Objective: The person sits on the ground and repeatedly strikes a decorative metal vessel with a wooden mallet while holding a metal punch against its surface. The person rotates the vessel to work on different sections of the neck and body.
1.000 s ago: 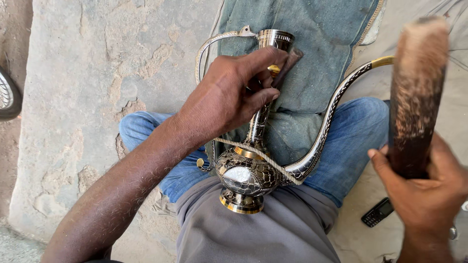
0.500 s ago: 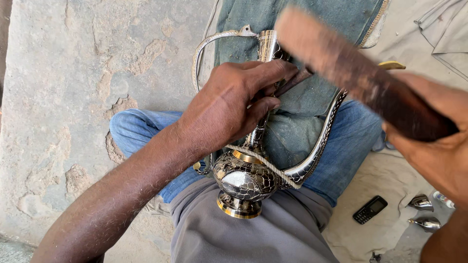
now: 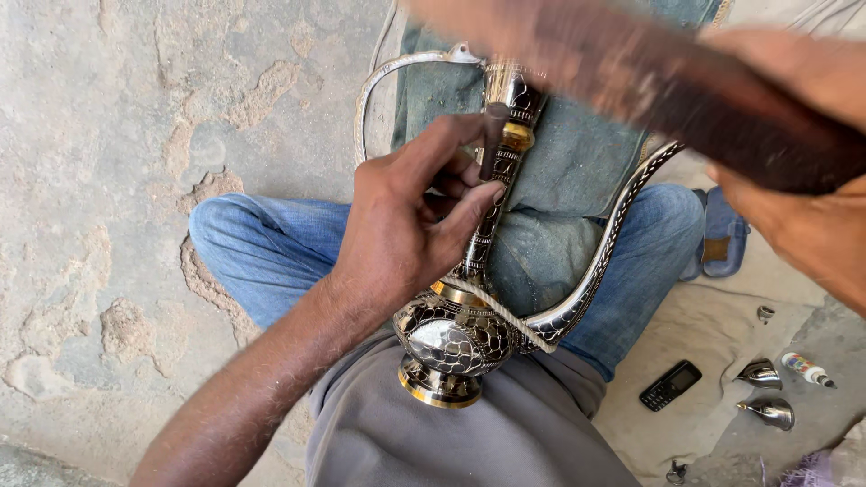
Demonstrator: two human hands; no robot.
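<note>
Ornate silver-and-gold metal ewer (image 3: 469, 298) with long curved spout lies across my lap, base toward me, neck on folded blue-grey cloth (image 3: 577, 153). My left hand (image 3: 406, 230) fingers pinch a small dark punch (image 3: 494, 140) against its neck. My right hand (image 3: 803, 207) wraps a blurred brown wooden mallet (image 3: 667, 86) above it, fingers closed round the handle.

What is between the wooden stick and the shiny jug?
Only the small dark punch, pinched in the left hand against the jug's neck. The wooden mallet in the right hand is blurred just above it.
</note>
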